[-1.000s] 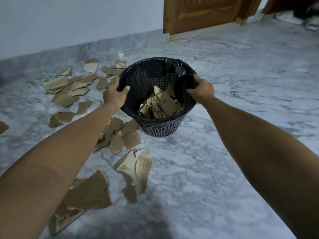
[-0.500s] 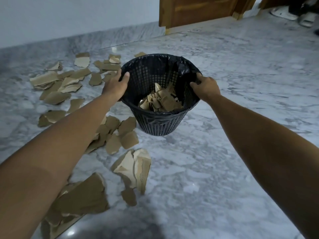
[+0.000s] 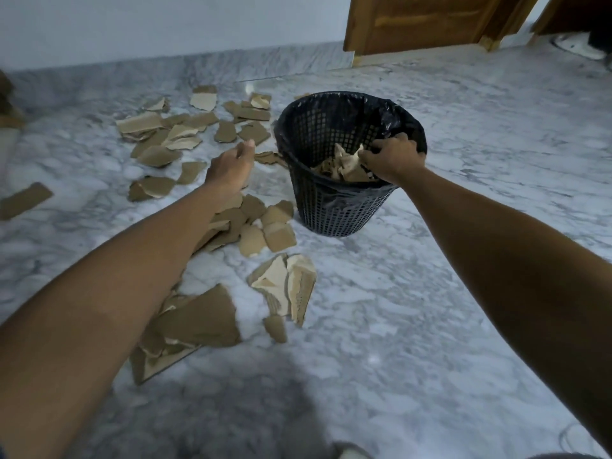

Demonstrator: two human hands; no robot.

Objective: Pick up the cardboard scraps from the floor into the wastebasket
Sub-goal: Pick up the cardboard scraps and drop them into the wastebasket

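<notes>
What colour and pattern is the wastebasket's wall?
The plastic mesh wastebasket is black, with a grid of small square holes and a black liner bag inside; the head view shows it.

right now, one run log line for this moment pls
left hand: open, off bin | right hand: on rim of black plastic mesh wastebasket | torn brown cardboard scraps: mostly on floor

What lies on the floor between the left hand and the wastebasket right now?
In the head view, one small cardboard scrap lies between the left hand and the wastebasket, close against the basket's wall; otherwise bare marble floor.

A wooden door [image 3: 420,21] stands beyond the grey marble floor [image 3: 463,160].
</notes>
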